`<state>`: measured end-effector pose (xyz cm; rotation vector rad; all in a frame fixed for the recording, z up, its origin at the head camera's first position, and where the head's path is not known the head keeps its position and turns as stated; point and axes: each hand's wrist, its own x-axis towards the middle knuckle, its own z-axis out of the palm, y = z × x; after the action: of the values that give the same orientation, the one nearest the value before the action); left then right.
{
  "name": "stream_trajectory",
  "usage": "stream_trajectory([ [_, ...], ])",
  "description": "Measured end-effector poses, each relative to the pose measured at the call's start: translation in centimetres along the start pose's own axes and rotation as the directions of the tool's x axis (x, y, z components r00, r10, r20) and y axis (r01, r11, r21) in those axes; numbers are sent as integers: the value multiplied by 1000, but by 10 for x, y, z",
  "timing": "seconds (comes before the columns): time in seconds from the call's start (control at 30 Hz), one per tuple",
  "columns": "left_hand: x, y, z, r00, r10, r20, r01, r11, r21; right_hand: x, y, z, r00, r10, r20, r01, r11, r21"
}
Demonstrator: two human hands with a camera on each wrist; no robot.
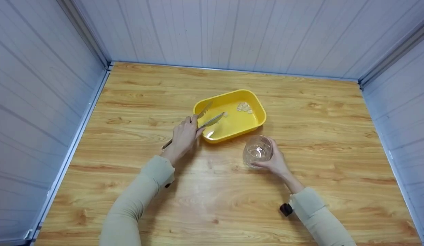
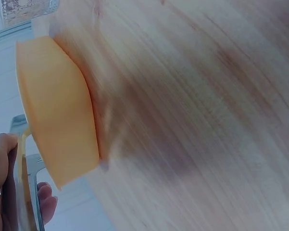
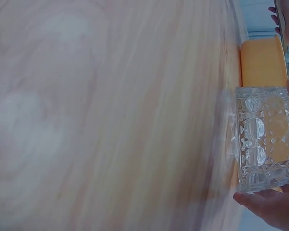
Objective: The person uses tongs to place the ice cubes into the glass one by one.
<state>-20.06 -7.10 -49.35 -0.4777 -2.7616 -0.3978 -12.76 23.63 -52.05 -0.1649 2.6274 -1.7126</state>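
Metal tongs [image 1: 212, 121] are gripped in my left hand [image 1: 184, 134], their two arms spread over the left end of a yellow tray [image 1: 237, 125]. One small clear cube [image 1: 225, 114] lies in the tray close by a tong tip. Several more clear cubes [image 1: 244, 107] sit clustered toward the tray's right end. My right hand [image 1: 277, 163] holds a clear drinking glass [image 1: 257, 152] from its right side, just in front of the tray. Raised patterning covers the glass wall [image 3: 264, 139] in the right wrist view. In the left wrist view the tongs [image 2: 26, 183] reach past the tray's rim.
Wood-patterned tabletop [image 1: 212, 198] lies under everything. Pale panels enclose it at the back [image 1: 218, 34], left [image 1: 34, 102] and right [image 1: 399, 109]. A small black object [image 1: 286, 209] shows beside the right sleeve cuff.
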Motion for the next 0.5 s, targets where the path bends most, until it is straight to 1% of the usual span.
stream_trajectory([
  [0.03, 1, 0, 1, 1000, -1, 3, 1, 1000, 2, 0, -5, 0, 1000, -5, 1, 5, 1000, 8],
  [0.07, 1, 0, 1, 1000, -6, 12, 6, 1000, 5, 0, -5, 1, 1000, -15, -2, 15, 1000, 8],
  [0.2, 4, 0, 4, 1000, -8, 25, 7, 1000, 30, -4, -25, 2, 999, -34, -6, 34, 999, 10],
  [0.37, 6, 1, 5, 998, -19, 56, 17, 999, 37, -4, -31, 6, 999, -30, -13, 30, 1000, -5],
  [0.5, 7, 2, 6, 999, -2, 45, 0, 999, 49, -3, -32, 8, 1000, -26, 0, 26, 1000, 3],
])
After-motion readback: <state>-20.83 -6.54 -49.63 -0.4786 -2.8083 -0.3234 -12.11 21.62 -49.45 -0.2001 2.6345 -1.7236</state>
